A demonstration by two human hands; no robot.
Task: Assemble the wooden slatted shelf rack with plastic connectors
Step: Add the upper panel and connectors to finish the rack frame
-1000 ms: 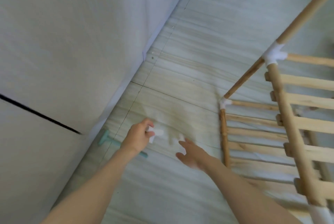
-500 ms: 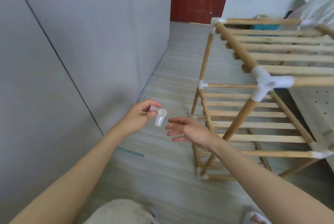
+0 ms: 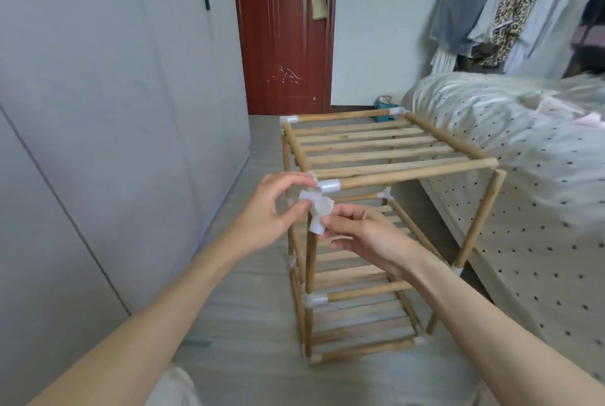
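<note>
At the rack's (image 3: 386, 156) near top corner, both arms outstretched, left hand (image 3: 278, 206) and right hand (image 3: 360, 235) fingers pinching a white connector (image 3: 319, 209)

floor (image 3: 262, 317): we see grey striped tile | rack (image 3: 376, 156): stands upright on it, just beside the bed (image 3: 523, 150) | wall on our left

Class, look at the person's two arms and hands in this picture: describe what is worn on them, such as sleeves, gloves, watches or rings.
Both forearms are bare as far as the picture shows; no sleeve edge comes into view. The left hand and right hand wear no gloves. No watch, bracelet or ring shows on either wrist or on the fingers that can be seen.
</note>
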